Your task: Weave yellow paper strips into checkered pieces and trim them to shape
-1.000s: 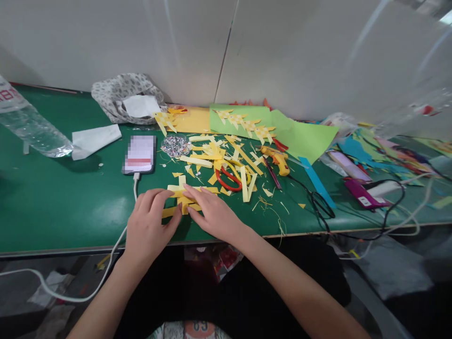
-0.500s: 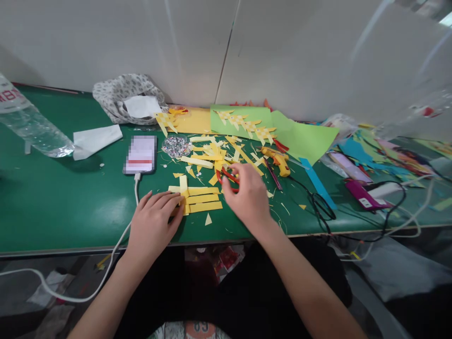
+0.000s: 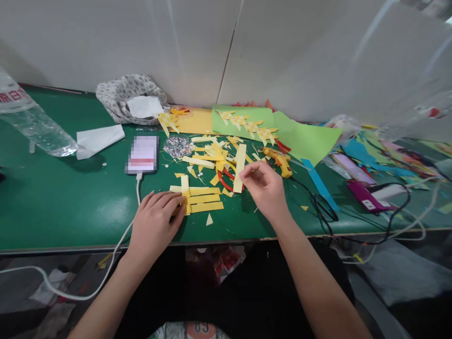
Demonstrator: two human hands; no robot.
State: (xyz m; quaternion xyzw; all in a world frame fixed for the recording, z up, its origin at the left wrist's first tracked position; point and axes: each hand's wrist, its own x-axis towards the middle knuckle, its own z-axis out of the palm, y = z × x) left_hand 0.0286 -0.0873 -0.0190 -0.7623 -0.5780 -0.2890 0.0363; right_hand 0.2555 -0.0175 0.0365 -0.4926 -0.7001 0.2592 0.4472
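Observation:
Flat on the green table (image 3: 84, 212) lies a small weave of yellow paper strips (image 3: 205, 198), crossed near its left end by a paler upright strip. My left hand (image 3: 157, 219) holds the left end of this weave down, fingers curved over it and thumb below; that end is partly hidden. To the right, my right hand (image 3: 264, 188) pinches a pale yellow paper strip (image 3: 239, 169), held upright by its lower part. Behind this strip, red-handled scissors (image 3: 226, 181) show in part among loose yellow strips (image 3: 212, 155). A small paper triangle (image 3: 209, 219) lies below the weave.
A phone (image 3: 142, 154) with a white cable lies left of the scraps, near a dish of beads (image 3: 178, 146). A yellow glue gun (image 3: 280, 162) trails a black cord at right. Woven paper pieces (image 3: 247, 125) rest on green sheets. A plastic bottle (image 3: 38, 125) lies far left.
My right hand left the weave, reached right to the scrap pile, and now has a pale strip lifted there. The left hand stays on the weave.

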